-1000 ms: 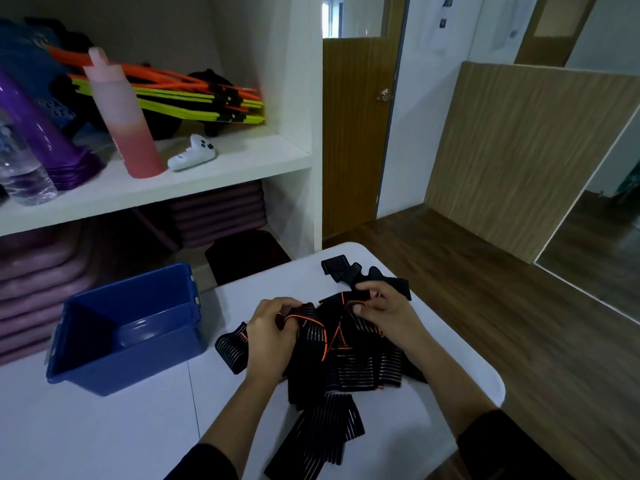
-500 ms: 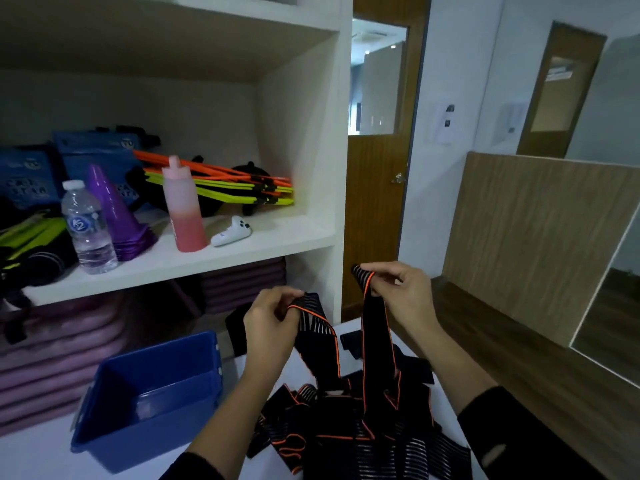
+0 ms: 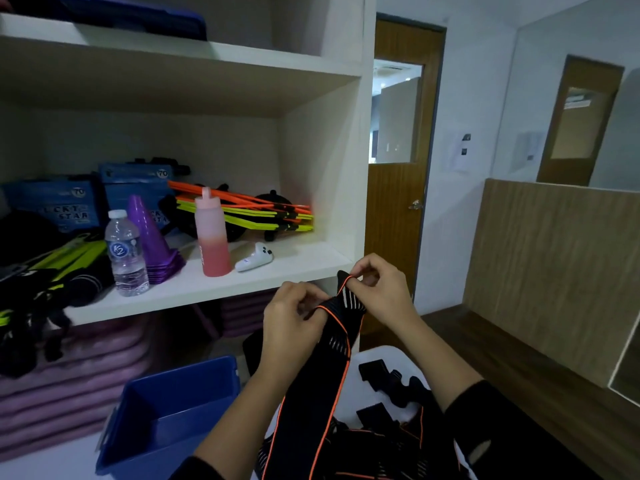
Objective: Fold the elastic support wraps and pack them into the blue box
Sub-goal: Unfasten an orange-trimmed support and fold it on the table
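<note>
Wrap: up it comes, the elastic wrap point(image 3: 311, 393) now higher than half a second ago, and both hands have closed in at its top end, in front of the shelf point(image 3: 207, 289) edge.
Left hand point(image 3: 294, 323): grip narrow, fingers curled, pinching the orange-trimmed edge.
Right hand point(image 3: 384, 292): grip narrow, thumb and fingers pinching the top corner.
Pile point(image 3: 391, 434): more black wraps heaped toward the right edge of the white surface point(image 3: 375, 355), partly hidden by the hanging wrap.
Blue box point(image 3: 166, 410): open, at the surface's far edge, left of the hands; the left forearm crosses its right corner.
On the shelf: water bottle point(image 3: 125, 252), purple cones point(image 3: 149, 237), pink bottle point(image 3: 212, 237), white controller point(image 3: 254, 261), orange and yellow poles point(image 3: 249, 213).
Below the shelf: purple mats point(image 3: 69, 368).
Writing: "K2" on the water bottle; "STAR" and "70" on the blue packs point(image 3: 52, 206).
</note>
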Demonstrator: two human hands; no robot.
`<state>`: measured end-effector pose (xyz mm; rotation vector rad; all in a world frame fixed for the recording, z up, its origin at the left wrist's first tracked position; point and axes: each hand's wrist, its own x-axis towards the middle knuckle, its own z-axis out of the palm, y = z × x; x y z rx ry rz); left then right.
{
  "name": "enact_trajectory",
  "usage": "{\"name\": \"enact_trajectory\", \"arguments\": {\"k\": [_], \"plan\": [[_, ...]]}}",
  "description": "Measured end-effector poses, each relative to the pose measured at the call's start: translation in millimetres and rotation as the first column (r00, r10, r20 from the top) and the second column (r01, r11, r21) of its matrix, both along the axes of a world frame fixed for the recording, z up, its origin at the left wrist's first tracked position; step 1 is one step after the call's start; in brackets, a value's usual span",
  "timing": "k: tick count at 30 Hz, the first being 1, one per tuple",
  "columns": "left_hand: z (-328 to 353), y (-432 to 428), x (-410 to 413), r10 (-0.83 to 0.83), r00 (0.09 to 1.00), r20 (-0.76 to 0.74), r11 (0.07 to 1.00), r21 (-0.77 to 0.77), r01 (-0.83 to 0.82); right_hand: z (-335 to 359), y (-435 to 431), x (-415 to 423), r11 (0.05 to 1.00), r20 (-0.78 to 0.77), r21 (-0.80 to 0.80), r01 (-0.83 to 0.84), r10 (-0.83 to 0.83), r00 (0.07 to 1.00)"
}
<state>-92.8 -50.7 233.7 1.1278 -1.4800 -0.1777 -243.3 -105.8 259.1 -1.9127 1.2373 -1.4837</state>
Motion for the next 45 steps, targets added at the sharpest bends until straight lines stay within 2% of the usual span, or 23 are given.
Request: {"name": "enact_trajectory", "arguments": {"k": [5,10,14,17,19,22,25,28,31,35,39,42,45], "plan": [[-5.3,-0.3,-1.6,0.057,0.995,0.08,0.998,-0.008,-0.056,1.0,4.1,16.1,0.997,0.038,0.068,-0.026,0.024,0.999],[-8.7,-0.6,-2.1,0.057,0.997,0.05,0.998,0.003,-0.057,3.4,6.9,17.8,0.994,0.051,0.093,-0.059,0.055,0.997],[-3.9,-4.4,-4.6,0.068,0.997,-0.036,0.992,0.105,-0.064,6.8,12.0,15.4,0.976,0.047,0.148,-0.159,0.154,0.987],[-0.1,-6.0,-6.2,0.102,0.985,-0.141,0.991,0.103,-0.088,6.3,14.0,9.6,0.933,0.104,0.21,-0.292,0.276,0.956],[1.7,-6.8,-5.3,0.128,0.979,-0.156,0.989,0.096,-0.114,2.8,14.3,2.6,0.89,0.134,0.248,-0.383,0.36,0.923],[3.4,-7.2,-2.8,0.139,0.983,-0.118,0.988,0.09,-0.129,-5.8,15.3,-2.4,0.877,0.014,0.29,-0.382,0.396,0.918],[2.5,-8.1,-0.3,0.162,0.981,-0.103,0.983,0.102,-0.152,-14.3,14.4,4.8,0.927,-0.069,0.24,-0.289,0.313,0.947],[3.4,-8.7,5.3,0.202,0.974,-0.104,0.976,0.103,-0.192,-19.2,12.8,16.8,0.946,0.025,0.152,-0.286,0.286,0.958],[6.6,-6.8,14.8,0.246,0.968,-0.057,0.967,0.077,-0.241,-19.0,16.2,31.7,0.97,0.048,0.054,-0.237,0.234,0.971],[7.7,-3.2,32.7,0.23,0.97,-0.074,0.972,0.064,-0.225,-17.2,19.6,50.9,0.983,0.098,-0.068,-0.171,0.177,0.979],[2.3,6.5,45.0,0.16,0.985,-0.06,0.987,0.007,-0.16,-15.6,17.4,61.3,0.987,0.137,-0.083,-0.137,0.148,0.979],[-1.2,5.9,51.7,0.218,0.973,-0.073,0.974,-0.043,-0.222,-16.8,14.8,64.7,0.986,0.154,-0.094,-0.137,0.151,0.977],[-0.1,0.4,54.2,0.253,0.959,-0.125,0.966,-0.01,-0.257,-19.9,12.1,67.6,0.981,0.095,-0.082,-0.175,0.182,0.979]]}}
